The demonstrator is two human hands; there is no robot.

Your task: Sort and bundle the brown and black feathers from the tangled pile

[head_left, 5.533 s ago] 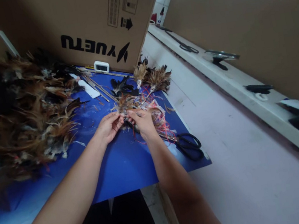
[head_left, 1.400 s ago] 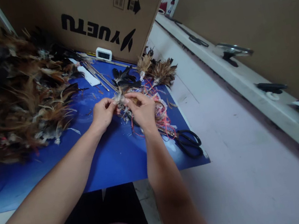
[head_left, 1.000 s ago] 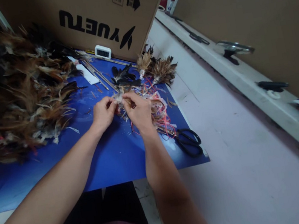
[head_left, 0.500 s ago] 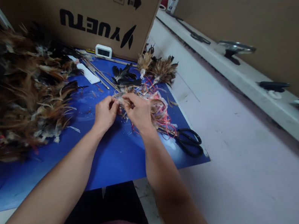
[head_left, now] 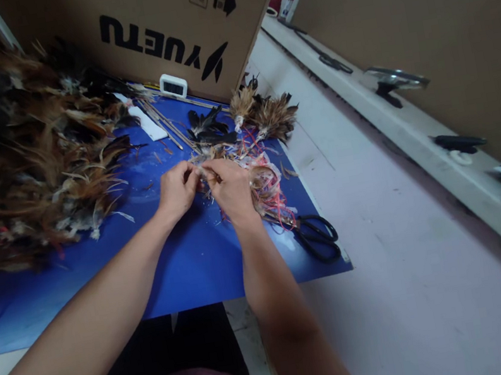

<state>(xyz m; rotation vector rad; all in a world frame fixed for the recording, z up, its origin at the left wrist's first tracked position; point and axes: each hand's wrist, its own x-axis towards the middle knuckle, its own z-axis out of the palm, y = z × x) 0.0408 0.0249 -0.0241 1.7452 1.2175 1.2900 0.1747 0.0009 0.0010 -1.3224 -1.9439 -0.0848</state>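
Observation:
My left hand (head_left: 177, 189) and my right hand (head_left: 229, 184) meet fingertip to fingertip over the blue table (head_left: 191, 268). Both are closed in a pinch on a small pale feather (head_left: 200, 170), mostly hidden by the fingers. Beside and under my right hand spreads a heap of feather scraps and pink and red strips (head_left: 270, 187). Black-handled scissors (head_left: 317, 237) lie to its right, blades partly under the scraps. Beyond the hands are loose black feathers (head_left: 209, 129) and tied bunches of brown feathers (head_left: 274, 116).
A big pile of brown and black feathers (head_left: 35, 166) covers the table's left side. At the back stand a cardboard box (head_left: 144, 13) and a small white digital clock (head_left: 173, 86). Thin sticks (head_left: 166, 125) lie beside a white strip (head_left: 148, 124). The table's edge is on the right.
My right hand's fingertips have shifted slightly left, closer to the left hand. My left hand stays nearly in place, and everything else looks the same.

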